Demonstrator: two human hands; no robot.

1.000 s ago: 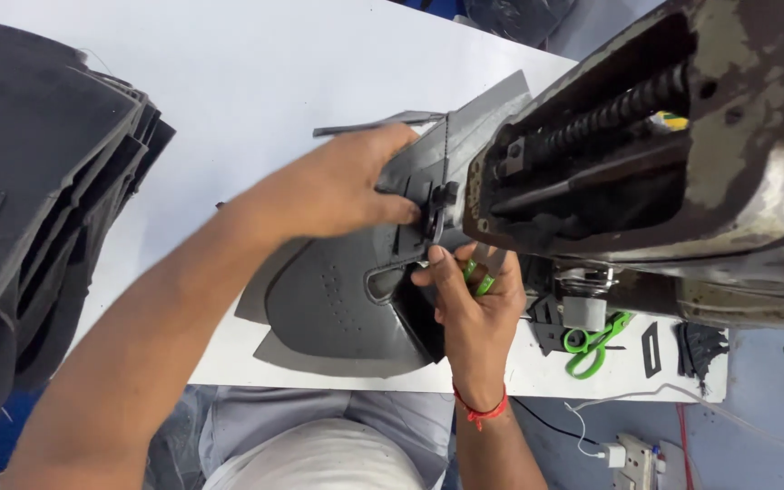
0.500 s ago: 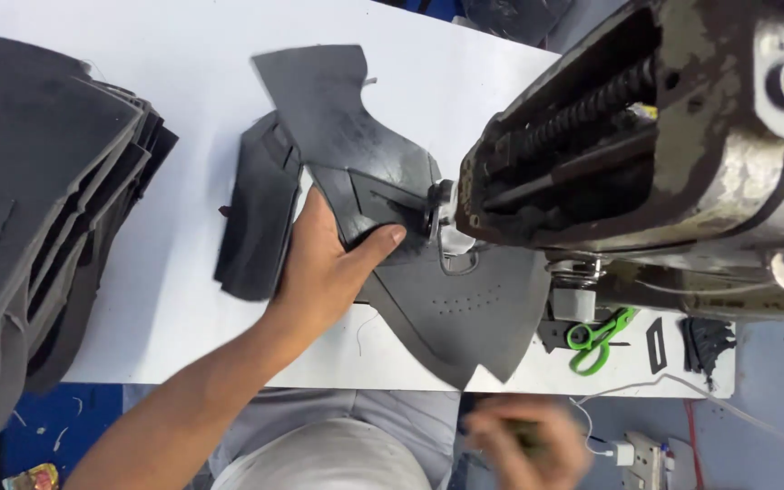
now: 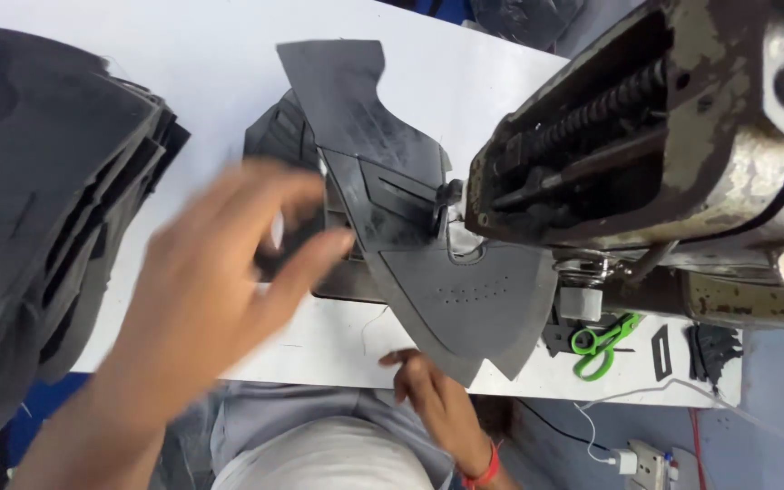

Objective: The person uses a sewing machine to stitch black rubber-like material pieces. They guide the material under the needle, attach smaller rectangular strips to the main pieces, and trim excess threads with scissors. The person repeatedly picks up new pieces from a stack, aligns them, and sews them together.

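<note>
A grey cut shoe-upper piece [image 3: 446,290] lies flat on the white table [image 3: 183,82], its middle tucked under the head of an old sewing machine [image 3: 646,136]. My left hand [image 3: 220,272] hovers above the table to the left of the piece, blurred, fingers spread and holding nothing. My right hand [image 3: 433,386] rests at the table's near edge, fingertips just below the piece's lower corner, with nothing in it. A red band is on that wrist.
A tall stack of dark cut pieces [image 3: 38,227] fills the left side. More dark pieces [image 3: 274,136] lie under the grey one. Green scissors [image 3: 601,343] and small black parts sit at the near right edge, under the machine.
My left hand has lifted off the grey piece and swung left, toward the camera. My right hand has come up from below to the table edge. The piece barely shifted.
</note>
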